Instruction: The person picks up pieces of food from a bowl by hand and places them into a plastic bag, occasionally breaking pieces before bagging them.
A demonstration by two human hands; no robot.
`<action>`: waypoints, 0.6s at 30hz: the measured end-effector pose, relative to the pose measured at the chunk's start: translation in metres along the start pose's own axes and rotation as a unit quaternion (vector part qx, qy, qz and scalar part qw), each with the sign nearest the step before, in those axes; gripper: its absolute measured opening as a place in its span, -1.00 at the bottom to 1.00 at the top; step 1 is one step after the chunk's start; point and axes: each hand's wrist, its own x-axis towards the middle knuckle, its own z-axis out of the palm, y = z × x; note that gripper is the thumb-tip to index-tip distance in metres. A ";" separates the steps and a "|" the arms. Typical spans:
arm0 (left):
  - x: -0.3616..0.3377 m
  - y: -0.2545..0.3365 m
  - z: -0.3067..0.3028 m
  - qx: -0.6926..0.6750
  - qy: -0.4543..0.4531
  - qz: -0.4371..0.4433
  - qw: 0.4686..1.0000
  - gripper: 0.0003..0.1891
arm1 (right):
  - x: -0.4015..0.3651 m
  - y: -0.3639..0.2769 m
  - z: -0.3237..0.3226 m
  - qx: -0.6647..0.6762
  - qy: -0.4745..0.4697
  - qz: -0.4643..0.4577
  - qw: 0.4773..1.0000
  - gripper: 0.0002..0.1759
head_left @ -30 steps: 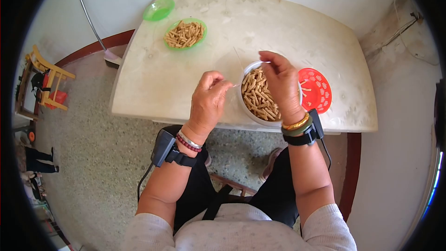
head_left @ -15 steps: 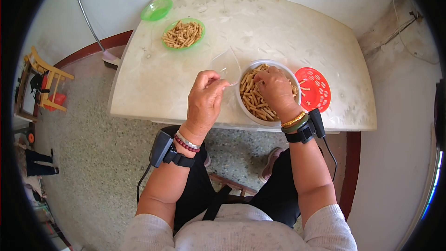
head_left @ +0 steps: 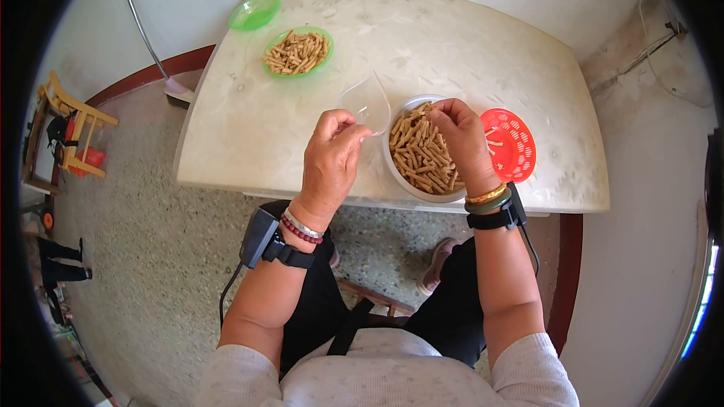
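My left hand (head_left: 332,152) is closed, its thumb and fingers pinching the near edge of a clear plastic bag (head_left: 368,104) just left of the bowl. The bag's mouth stands apart and I see nothing inside it. A white bowl (head_left: 390,160) full of short brown snack sticks (head_left: 422,154) sits at the table's front edge. Over its right side, my right hand (head_left: 466,136) is raised with thumb and fingertips pinched together. A snack stick seems to be between those fingertips, mostly hidden.
A red perforated basket (head_left: 519,147) with a few sticks stands right of the bowl. Farther back are a green plate (head_left: 329,47) heaped with sticks and another green dish (head_left: 255,13). A wooden chair (head_left: 94,117) and a broom (head_left: 178,90) are at the left.
My right hand has lifted out of the sticks and shifted slightly right, its fingertips now pinched above the bowl. My left hand and the plastic bag stay nearly in place.
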 end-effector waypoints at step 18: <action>-0.002 0.000 0.006 -0.005 -0.025 0.014 1.000 -0.83 | -0.004 -0.060 0.034 0.297 -0.062 -0.015 0.953 -0.73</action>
